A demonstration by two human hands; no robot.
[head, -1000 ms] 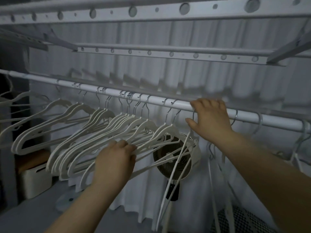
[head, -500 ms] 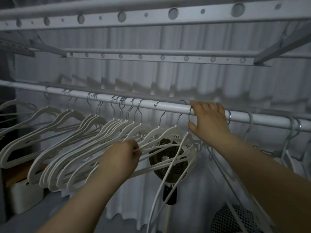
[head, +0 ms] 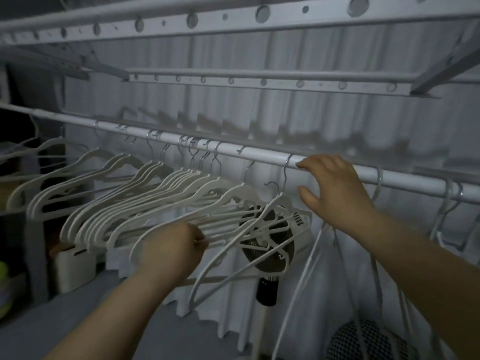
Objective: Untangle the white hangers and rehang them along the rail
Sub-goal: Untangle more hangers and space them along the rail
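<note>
- With left fingers (head: 193, 236) curled tight, pinching the lower bars of the hangers (head: 155, 201); left hand (head: 171, 250) low, well below the rail (head: 259, 153).
- With right fingers (head: 322, 162) loosely bent, resting on top of the rail and gripping nothing; thumb spread out below, apart from the rail.
- With right hand (head: 337, 196) just right of a steel hook (head: 287, 165) looped over the rail.
- Hanging from the rail left of centre in a close bunch, hooks crowded together, shoulders overlapping.
- Caught at the bunch's right end: a tilted hanger (head: 233, 242), its hook off the rail and pointing up just beneath it.
- Farther right along the rail, past the right hand: thin hangers (head: 446, 203), dim and hard to count.
- Behind the bunch's right end: a dark fan (head: 270, 245), in front of a white curtain (head: 311, 120).
- Overhead: a white rack (head: 233, 19) with round holes.
- At lower left: a white box (head: 72, 266).
</note>
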